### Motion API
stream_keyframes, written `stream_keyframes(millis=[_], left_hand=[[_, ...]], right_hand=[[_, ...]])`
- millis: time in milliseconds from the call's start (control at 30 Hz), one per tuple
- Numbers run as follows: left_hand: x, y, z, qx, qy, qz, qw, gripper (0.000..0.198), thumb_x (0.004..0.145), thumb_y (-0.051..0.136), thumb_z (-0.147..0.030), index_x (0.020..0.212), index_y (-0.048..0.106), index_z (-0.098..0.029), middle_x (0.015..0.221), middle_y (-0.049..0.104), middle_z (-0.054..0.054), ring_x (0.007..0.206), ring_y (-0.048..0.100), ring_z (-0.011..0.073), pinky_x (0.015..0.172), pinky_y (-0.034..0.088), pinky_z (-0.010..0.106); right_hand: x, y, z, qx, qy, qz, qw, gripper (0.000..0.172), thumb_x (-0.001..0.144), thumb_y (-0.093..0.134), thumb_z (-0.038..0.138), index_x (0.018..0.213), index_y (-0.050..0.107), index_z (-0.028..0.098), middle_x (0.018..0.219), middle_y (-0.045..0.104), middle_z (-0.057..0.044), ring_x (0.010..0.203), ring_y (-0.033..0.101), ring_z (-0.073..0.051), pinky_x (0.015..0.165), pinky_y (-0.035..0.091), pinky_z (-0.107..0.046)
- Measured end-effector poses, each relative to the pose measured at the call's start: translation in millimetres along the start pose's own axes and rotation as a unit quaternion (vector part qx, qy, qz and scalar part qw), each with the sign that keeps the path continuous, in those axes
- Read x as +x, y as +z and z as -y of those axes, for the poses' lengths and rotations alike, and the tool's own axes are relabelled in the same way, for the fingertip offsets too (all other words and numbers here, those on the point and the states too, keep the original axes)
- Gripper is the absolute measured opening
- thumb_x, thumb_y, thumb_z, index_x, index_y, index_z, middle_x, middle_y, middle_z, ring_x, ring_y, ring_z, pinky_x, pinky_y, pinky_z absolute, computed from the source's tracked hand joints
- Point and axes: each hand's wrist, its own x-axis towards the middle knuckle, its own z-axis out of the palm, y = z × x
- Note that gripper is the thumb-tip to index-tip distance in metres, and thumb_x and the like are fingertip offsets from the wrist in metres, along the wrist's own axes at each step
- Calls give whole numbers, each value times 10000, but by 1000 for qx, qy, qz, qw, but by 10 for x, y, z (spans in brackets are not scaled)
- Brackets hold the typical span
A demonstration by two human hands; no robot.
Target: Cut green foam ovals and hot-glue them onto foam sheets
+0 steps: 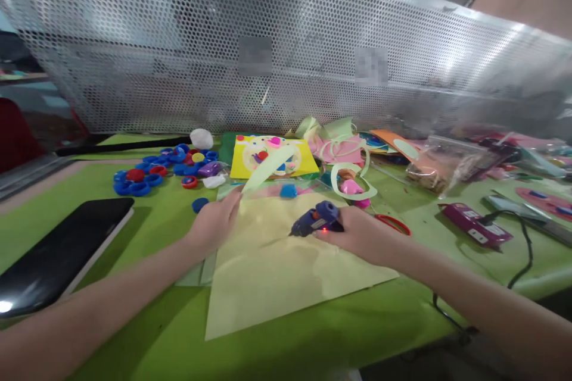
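Observation:
My right hand (pixel 355 232) is wrapped round a dark blue hot glue gun (pixel 311 220) with a small red light on it. Its nozzle points left, over a large pale yellow sheet of paper (pixel 277 286). Between the fingers of my left hand (pixel 214 220) is a pale green paper strip (pixel 270 166), slanting up and to the right. Behind the strip lies a bright yellow card (pixel 308 158) with a round, colourful decoration. A blue bottle cap (pixel 199 205) rests beside my left hand.
Blue and red bottle caps (pixel 138 181) cluster at the left, behind a black phone-like device (pixel 67 247). Paper scraps (pixel 339 149) pile up at the back. A purple power strip (pixel 476 226) with a black cable stands at the right. A perforated metal panel (pixel 286 30) closes the far side.

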Motion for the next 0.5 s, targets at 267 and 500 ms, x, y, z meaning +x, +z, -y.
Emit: stream_keyframes(millis=[267, 500], left_hand=[[24, -4, -24, 38, -5, 44, 998, 405, 884, 271, -227, 1209, 498, -147, 609, 637, 54, 549, 622, 227, 456, 352, 259], [20, 19, -29, 53, -2, 62, 997, 409, 893, 286, -217, 1252, 460, -129, 613, 629, 63, 560, 629, 244, 451, 336, 259]], right_hand=[[-21, -217, -316, -77, 26, -60, 995, 354, 783, 485, 485, 570, 503, 203, 497, 507, -8, 453, 471, -152, 427, 287, -255], [268, -66, -22, -38, -24, -54, 998, 278, 780, 510, 444, 659, 530, 195, 560, 547, -9, 498, 504, -144, 442, 298, -242]])
